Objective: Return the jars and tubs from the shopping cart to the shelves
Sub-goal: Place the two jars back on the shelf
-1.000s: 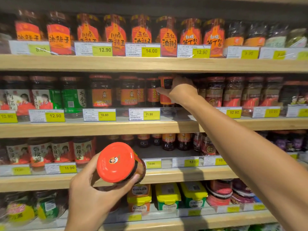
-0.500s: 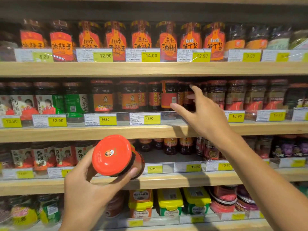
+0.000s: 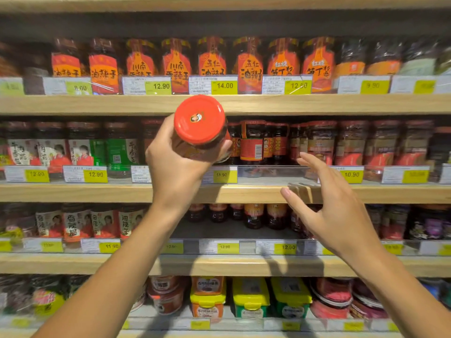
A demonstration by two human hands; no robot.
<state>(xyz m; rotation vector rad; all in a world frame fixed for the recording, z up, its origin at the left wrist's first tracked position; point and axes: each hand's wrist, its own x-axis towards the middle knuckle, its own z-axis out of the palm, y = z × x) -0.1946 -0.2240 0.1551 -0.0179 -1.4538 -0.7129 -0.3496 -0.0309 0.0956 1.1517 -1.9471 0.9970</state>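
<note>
My left hand (image 3: 175,167) grips a glass jar with a red lid (image 3: 199,120), held up in front of the second shelf (image 3: 97,192), its lid tilted toward me. Just behind it stand matching red-labelled sauce jars (image 3: 251,142) set back on that shelf, with a bare stretch of shelf before them. My right hand (image 3: 329,211) hovers empty to the right, fingers spread and relaxed, in front of the shelf's edge. The shopping cart is out of view.
Four wooden shelves carry rows of jars behind clear rails with yellow price tags (image 3: 224,85). The third shelf has a gap (image 3: 231,229) in its middle. Yellow-lidded tubs (image 3: 251,295) and red tubs fill the bottom shelf.
My left hand lifted the red-lidded jar from third-shelf height up to the second shelf. My right hand let go of the shelved jar and drew back down and to the right, empty.
</note>
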